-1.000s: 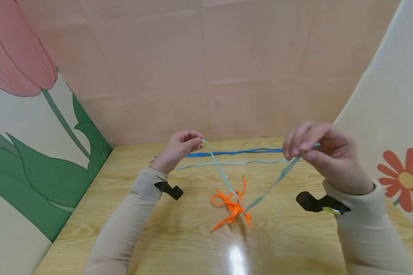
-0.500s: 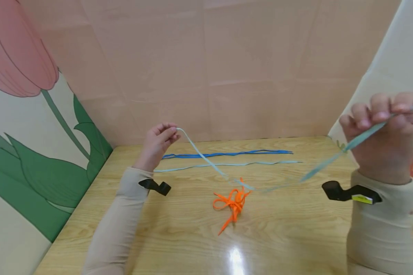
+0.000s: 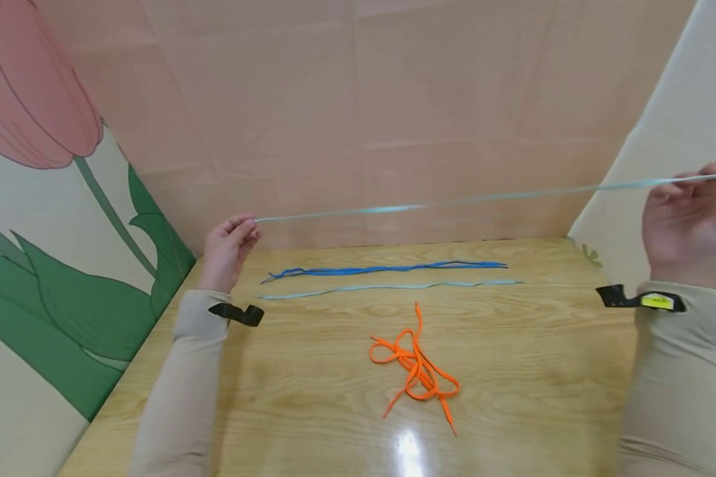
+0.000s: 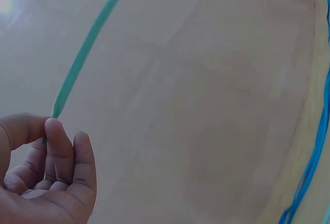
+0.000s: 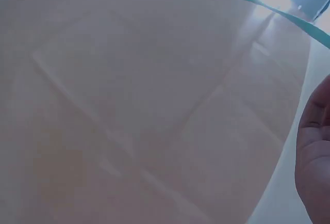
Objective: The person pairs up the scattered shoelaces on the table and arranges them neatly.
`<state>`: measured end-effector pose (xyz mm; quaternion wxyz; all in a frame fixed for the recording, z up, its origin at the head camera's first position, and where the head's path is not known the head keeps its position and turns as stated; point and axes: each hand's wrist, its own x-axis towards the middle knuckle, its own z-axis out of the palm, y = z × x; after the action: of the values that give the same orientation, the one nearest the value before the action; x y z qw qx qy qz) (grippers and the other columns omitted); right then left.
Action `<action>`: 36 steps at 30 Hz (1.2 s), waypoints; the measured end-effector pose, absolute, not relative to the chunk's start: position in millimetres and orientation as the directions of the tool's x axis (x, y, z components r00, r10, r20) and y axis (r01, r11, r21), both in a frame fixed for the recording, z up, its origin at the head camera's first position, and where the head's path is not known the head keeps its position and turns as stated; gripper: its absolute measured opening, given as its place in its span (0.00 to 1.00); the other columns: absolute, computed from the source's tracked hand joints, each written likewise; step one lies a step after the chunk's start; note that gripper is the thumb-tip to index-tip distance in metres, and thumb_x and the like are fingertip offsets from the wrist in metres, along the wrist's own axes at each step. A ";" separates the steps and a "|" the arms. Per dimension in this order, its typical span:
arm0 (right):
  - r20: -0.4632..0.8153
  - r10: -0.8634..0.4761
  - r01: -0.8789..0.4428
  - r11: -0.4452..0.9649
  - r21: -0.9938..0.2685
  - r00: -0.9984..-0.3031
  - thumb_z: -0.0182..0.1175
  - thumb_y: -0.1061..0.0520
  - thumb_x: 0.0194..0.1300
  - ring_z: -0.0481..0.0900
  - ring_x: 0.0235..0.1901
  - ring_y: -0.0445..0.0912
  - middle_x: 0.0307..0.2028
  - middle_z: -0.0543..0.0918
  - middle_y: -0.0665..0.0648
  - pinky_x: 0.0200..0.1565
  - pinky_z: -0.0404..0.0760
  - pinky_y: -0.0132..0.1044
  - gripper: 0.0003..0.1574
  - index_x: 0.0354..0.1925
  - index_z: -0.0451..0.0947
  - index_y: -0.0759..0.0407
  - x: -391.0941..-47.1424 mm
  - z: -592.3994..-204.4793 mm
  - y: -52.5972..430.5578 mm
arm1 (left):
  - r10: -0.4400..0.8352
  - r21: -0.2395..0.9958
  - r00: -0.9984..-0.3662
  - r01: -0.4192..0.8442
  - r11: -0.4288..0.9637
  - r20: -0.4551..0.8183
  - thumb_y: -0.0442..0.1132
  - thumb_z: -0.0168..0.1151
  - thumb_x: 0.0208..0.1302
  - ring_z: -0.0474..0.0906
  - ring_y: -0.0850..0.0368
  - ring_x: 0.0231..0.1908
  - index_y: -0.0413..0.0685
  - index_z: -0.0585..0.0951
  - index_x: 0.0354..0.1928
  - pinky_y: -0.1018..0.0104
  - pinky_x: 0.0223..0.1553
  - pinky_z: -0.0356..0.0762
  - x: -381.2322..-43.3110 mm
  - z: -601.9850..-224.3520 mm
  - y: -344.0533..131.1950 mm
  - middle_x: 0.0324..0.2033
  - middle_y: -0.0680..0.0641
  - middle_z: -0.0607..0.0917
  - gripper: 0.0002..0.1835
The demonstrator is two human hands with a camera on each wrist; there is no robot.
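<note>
A light teal shoelace (image 3: 394, 209) is stretched nearly straight across the air above the table, its right end a little higher. My left hand (image 3: 229, 248) pinches one end between thumb and forefinger; in the left wrist view the lace (image 4: 85, 53) rises from those fingertips. At the far right, my right hand (image 3: 692, 222) holds the other end, with its fingertips partly cut off by the frame edge. Only part of the right hand (image 5: 314, 162) shows in the right wrist view. Below, an orange shoelace (image 3: 420, 371) lies in a loose, looped tangle on the table.
Toward the back of the wooden table (image 3: 310, 411), blue shoelaces (image 3: 388, 268) lie stretched side to side. In front of them a second light teal shoelace (image 3: 388, 287) lies roughly parallel. A pinkish backdrop (image 3: 358, 112) stands behind, with flower-patterned panels on both sides.
My hands have moved apart and the right one has risen, pulling the sagging teal shoelace nearly straight and up off the orange one. The orange shoelace now lies with more of its loops spread out.
</note>
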<state>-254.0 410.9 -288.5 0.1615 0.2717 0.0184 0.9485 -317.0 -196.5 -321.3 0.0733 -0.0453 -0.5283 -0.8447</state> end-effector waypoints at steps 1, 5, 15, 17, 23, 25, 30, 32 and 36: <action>0.469 0.350 -0.372 -0.927 0.048 -0.811 0.51 0.67 0.71 0.78 0.26 0.60 0.27 0.79 0.71 0.28 0.76 0.49 0.07 0.37 0.70 0.74 -260.0 -297.1 416.2 | -0.095 0.896 -0.985 0.169 -0.411 0.143 0.28 0.59 0.66 0.78 0.62 0.28 0.43 0.80 0.35 0.72 0.43 0.81 -320.3 -325.3 -201.6 0.27 0.51 0.81 0.04; 0.433 0.371 -0.513 -0.813 -0.277 -0.822 0.50 0.74 0.66 0.82 0.28 0.58 0.31 0.82 0.71 0.30 0.83 0.44 0.05 0.40 0.72 0.76 -285.3 -339.8 426.8 | -0.168 0.951 -0.983 0.123 -0.285 0.076 0.29 0.60 0.65 0.78 0.64 0.28 0.46 0.77 0.37 0.73 0.40 0.81 -332.4 -342.6 -218.5 0.27 0.53 0.82 0.05; 0.227 0.107 -0.220 0.074 -0.973 -0.968 0.58 0.63 0.67 0.82 0.32 0.33 0.31 0.83 0.41 0.39 0.81 0.24 0.04 0.40 0.79 0.62 -324.8 -421.8 438.8 | -0.319 0.998 -0.947 -0.001 -0.056 -0.019 0.27 0.62 0.62 0.76 0.67 0.23 0.38 0.74 0.40 0.77 0.29 0.77 -357.5 -390.4 -248.0 0.21 0.58 0.83 0.07; 0.185 0.076 -0.152 0.322 -0.934 -0.980 0.58 0.58 0.69 0.81 0.31 0.28 0.30 0.82 0.35 0.38 0.80 0.21 0.11 0.44 0.77 0.66 -329.3 -428.4 438.4 | -0.329 0.999 -0.944 -0.031 0.016 -0.024 0.27 0.63 0.62 0.77 0.66 0.24 0.35 0.74 0.42 0.76 0.29 0.77 -361.0 -400.7 -253.4 0.21 0.58 0.81 0.09; 0.105 0.017 -0.065 0.676 -0.734 -0.994 0.58 0.50 0.70 0.81 0.29 0.33 0.30 0.84 0.45 0.33 0.79 0.25 0.25 0.47 0.74 0.74 -341.2 -447.1 436.6 | -0.328 0.962 -0.945 -0.100 0.254 -0.011 0.28 0.63 0.60 0.77 0.69 0.21 0.32 0.76 0.42 0.77 0.27 0.77 -370.6 -432.3 -269.7 0.17 0.62 0.78 0.10; 0.093 0.010 -0.057 0.725 -0.687 -0.996 0.60 0.50 0.68 0.82 0.28 0.37 0.29 0.86 0.52 0.31 0.78 0.28 0.24 0.45 0.77 0.73 -345.9 -454.0 437.8 | -0.323 0.939 -0.946 -0.112 0.325 -0.001 0.28 0.64 0.59 0.76 0.70 0.18 0.31 0.77 0.41 0.76 0.25 0.76 -372.9 -441.4 -274.2 0.16 0.62 0.78 0.10; 0.077 -0.007 -0.052 0.794 -0.605 -0.997 0.65 0.51 0.63 0.79 0.26 0.39 0.27 0.86 0.54 0.29 0.74 0.30 0.20 0.39 0.81 0.70 -353.4 -467.3 441.5 | -0.325 0.851 -0.946 -0.182 0.493 -0.014 0.32 0.67 0.57 0.76 0.68 0.18 0.35 0.79 0.37 0.73 0.25 0.74 -374.1 -455.1 -279.6 0.15 0.59 0.79 0.09; 0.050 0.002 -0.028 0.801 -0.598 -0.999 0.66 0.49 0.61 0.76 0.26 0.38 0.25 0.85 0.50 0.29 0.72 0.31 0.21 0.37 0.82 0.68 -354.5 -471.9 443.6 | -0.321 0.799 -0.947 -0.201 0.567 -0.010 0.34 0.68 0.57 0.76 0.66 0.20 0.37 0.80 0.37 0.72 0.27 0.72 -372.3 -456.4 -277.3 0.17 0.57 0.81 0.08; -0.031 0.037 0.048 0.753 -0.656 -0.999 0.66 0.51 0.61 0.77 0.24 0.39 0.23 0.84 0.47 0.27 0.76 0.33 0.20 0.37 0.81 0.71 -354.1 -479.2 442.1 | -0.313 0.712 -0.950 -0.212 0.670 0.012 0.34 0.68 0.56 0.79 0.56 0.27 0.39 0.81 0.35 0.67 0.32 0.71 -370.2 -457.1 -267.9 0.23 0.49 0.85 0.07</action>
<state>-354.1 442.1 -479.2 -0.0079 -0.0229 -0.9361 0.3508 -370.2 -267.9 -457.1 0.0669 0.1441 -0.9112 -0.3800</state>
